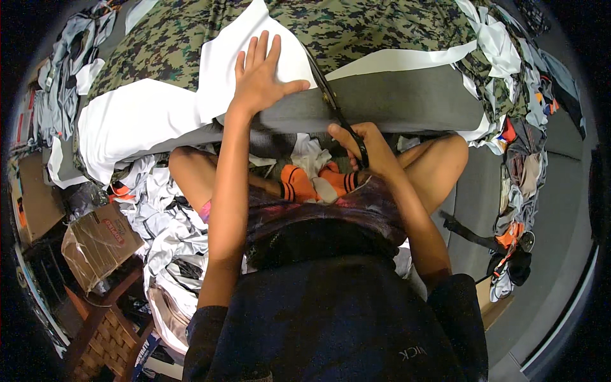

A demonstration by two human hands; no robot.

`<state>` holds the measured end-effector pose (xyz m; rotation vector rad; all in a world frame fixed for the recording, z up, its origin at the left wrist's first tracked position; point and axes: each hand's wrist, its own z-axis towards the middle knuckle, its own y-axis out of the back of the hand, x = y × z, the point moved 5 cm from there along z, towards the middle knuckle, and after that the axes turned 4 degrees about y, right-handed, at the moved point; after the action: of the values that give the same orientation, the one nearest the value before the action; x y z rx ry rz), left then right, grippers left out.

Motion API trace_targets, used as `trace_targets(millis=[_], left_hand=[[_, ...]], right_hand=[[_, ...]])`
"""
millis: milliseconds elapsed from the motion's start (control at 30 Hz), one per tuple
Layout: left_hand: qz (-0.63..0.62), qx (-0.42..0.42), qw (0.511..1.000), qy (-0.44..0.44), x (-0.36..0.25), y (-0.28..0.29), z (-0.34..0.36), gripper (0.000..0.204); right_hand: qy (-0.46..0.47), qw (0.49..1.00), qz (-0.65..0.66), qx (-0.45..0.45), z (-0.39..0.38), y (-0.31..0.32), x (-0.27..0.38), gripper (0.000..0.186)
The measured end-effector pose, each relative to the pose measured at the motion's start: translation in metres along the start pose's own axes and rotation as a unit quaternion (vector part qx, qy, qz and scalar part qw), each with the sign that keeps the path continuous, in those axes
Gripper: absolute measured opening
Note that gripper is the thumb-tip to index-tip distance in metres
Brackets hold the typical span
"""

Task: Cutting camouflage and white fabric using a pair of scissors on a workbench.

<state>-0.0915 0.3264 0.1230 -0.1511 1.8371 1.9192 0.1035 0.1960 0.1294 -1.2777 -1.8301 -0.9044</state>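
My left hand (259,76) lies flat with fingers spread on a white sheet of cloth or paper (219,76). Beneath that sheet is a camouflage-patterned cloth (363,32), spread over a grey cushion (401,99). In my right hand (372,149) are long black scissors (330,95), gripped by the handles near my knee. Their blades point up and away, along the right edge of the white sheet. Whether the blades are apart is hard to make out. A white strip (407,62) runs along the cloth's near edge to the right.
White and grey fabric scraps (168,210) are heaped at my left, near a taped cardboard box (102,245) and a woven wooden chair (105,337). More garments (525,165) pile up at the right. My crossed legs and orange socks (299,183) are below the cushion.
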Motion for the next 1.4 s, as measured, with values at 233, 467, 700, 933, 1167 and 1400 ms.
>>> trace_targets(millis=[233,467,700,933,1167,1400], left_hand=[[0.002,-0.004,1.0,0.002,0.003,0.0,0.0,0.109],[0.0,-0.005,1.0,-0.001,0.002,-0.001,0.0,0.107],[0.007,-0.003,1.0,0.006,0.004,0.001,-0.001,0.108],[0.001,0.002,1.0,0.007,0.008,0.004,-0.005,0.11],[0.002,0.012,1.0,0.01,0.009,0.004,-0.005,0.112],[-0.005,0.011,1.0,0.008,0.009,0.005,-0.005,0.113]], right_hand=[[-0.005,1.0,-0.01,0.006,0.001,0.004,0.001,0.053],[-0.006,1.0,-0.007,0.011,0.0,0.006,0.0,0.052],[-0.011,0.999,-0.027,0.023,-0.005,0.008,-0.004,0.054],[0.039,0.995,-0.002,0.086,-0.004,0.013,-0.007,0.052],[0.053,0.994,-0.002,0.094,0.024,0.01,0.015,0.053],[0.049,0.992,-0.007,0.117,0.031,0.016,0.026,0.053]])
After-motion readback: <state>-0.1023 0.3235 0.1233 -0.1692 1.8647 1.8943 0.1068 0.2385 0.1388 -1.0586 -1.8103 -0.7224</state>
